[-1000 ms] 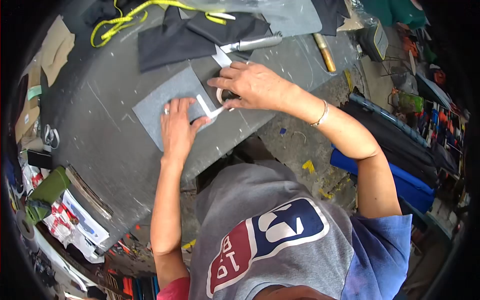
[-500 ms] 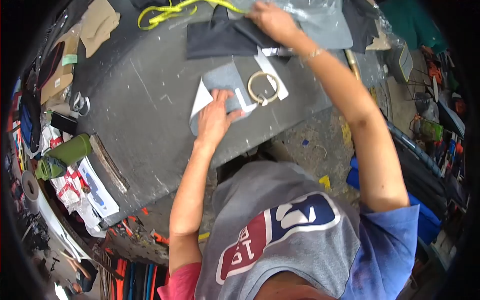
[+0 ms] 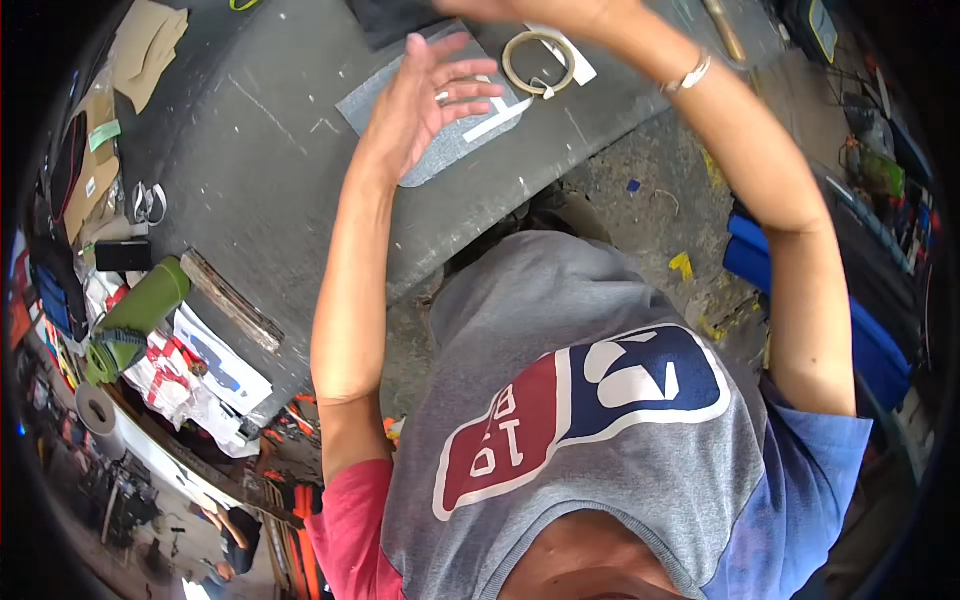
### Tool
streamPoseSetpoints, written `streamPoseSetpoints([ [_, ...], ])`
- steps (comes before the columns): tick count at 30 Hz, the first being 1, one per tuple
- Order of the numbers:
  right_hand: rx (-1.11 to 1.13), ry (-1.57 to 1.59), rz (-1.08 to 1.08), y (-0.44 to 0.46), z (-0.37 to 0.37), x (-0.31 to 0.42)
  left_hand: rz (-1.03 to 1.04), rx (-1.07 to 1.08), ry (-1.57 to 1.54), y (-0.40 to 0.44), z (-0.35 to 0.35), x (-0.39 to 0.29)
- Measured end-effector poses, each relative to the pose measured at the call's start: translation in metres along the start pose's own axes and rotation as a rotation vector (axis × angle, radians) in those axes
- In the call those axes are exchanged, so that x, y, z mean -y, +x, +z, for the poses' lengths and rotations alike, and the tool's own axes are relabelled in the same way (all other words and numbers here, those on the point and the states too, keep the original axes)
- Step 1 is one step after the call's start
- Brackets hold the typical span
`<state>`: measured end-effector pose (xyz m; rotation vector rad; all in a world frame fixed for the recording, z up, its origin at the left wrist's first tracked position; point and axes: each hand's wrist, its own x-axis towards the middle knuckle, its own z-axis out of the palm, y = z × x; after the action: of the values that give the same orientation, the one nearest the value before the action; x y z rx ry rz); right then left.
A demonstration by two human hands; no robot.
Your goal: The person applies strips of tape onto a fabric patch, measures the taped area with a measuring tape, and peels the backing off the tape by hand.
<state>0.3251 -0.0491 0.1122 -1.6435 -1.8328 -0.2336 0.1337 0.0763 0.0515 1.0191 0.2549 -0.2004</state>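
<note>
My left hand [image 3: 430,105] is raised over a grey piece of fabric [image 3: 435,165], with fingers spread and nothing held; a ring is on one finger. The fabric lies flat on the dark table [image 3: 290,150] and carries white strips [image 3: 497,122] near its right edge. Beside it rests a roll of tape [image 3: 508,72], its loose end towards the fabric. My right hand [image 3: 520,10] is at the top edge of the view, partly cut off and blurred, near black fabric [image 3: 385,18]; its fingers cannot be made out.
A white piece [image 3: 578,58] lies beyond the tape roll. At the left are brown cardboard [image 3: 145,55], a phone-like black object [image 3: 123,256], a green roll [image 3: 150,300] and a worn wooden strip [image 3: 232,300]. A brass-coloured rod [image 3: 725,30] is at upper right.
My left hand has lifted off the grey fabric and opened; the fabric's folded corner now lies flat. My right hand has moved left from the black fabric's far edge. The view has shifted.
</note>
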Motion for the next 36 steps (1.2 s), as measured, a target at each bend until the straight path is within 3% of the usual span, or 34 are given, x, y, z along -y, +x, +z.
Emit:
streamPoseSetpoints([
  [2, 0.205, 0.063, 0.255, -0.012, -0.002, 0.045, 0.013, 0.101, -0.198, 0.003, 0.006, -0.001],
  [6, 0.112, -0.043, 0.369, -0.054, 0.003, 0.071, -0.047, -0.008, -0.317, 0.006, -0.023, 0.011],
  [11, 0.148, -0.185, 0.513, -0.104, 0.024, 0.128, -0.168, 0.004, 0.052, -0.003, -0.019, 0.012],
  [14, 0.053, -0.080, 0.670, -0.136, 0.045, 0.157, -0.187, 0.013, 0.360, -0.002, -0.024, 0.020],
  [19, -0.095, 0.046, 1.119, -0.136, 0.068, 0.192, -0.175, -0.097, 0.835, 0.001, -0.013, 0.016],
  [22, -0.159, 0.144, 1.264, -0.141, 0.081, 0.197, -0.099, -0.107, 0.993, 0.002, -0.011, 0.018],
  [25, -0.136, 0.218, 1.330, -0.138, 0.083, 0.202, -0.095, -0.097, 1.105, 0.005, -0.010, 0.019],
  [36, -0.029, 0.054, 1.181, -0.138, 0.092, 0.211, -0.028, -0.061, 1.154, 0.006, -0.013, 0.023],
])
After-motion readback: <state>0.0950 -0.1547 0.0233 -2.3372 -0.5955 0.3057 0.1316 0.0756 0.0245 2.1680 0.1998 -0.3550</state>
